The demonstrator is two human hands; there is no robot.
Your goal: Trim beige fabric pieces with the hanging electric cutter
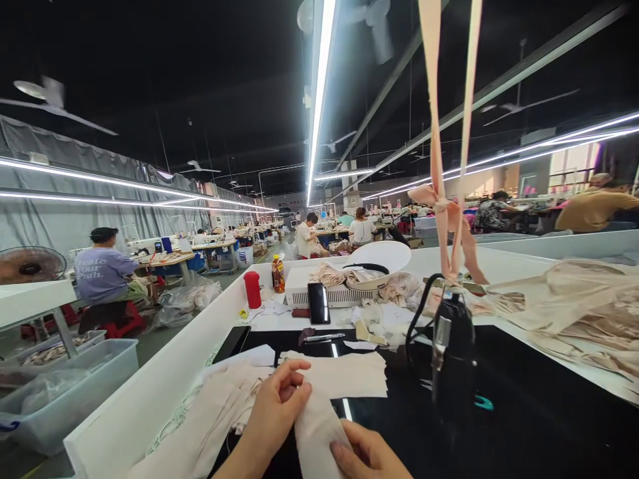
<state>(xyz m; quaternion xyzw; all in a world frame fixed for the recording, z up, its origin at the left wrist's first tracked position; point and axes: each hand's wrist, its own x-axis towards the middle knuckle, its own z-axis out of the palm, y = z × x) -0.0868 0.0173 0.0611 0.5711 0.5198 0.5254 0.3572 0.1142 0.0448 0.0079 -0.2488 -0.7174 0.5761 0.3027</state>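
A cream fabric piece (319, 432) hangs between my hands, close to me over the black tabletop. My left hand (277, 406) pinches its upper left edge, thumb against curled fingers. Lower down, my right hand (369, 451) grips the right side, with the thumb on top. Just beyond lies a flat stack of cream cut fabric (349, 376), partly hidden by my left fingers. More loose cream pieces (219, 406) are heaped left of my left hand.
A black handheld machine (452, 352), tied to peach fabric straps (439, 166), stands right of my hands. Behind the stack are a pen (324, 338), a phone (318, 303), a red cup (253, 290) and a bottle (278, 274). Beige fabric (589, 299) covers the right side.
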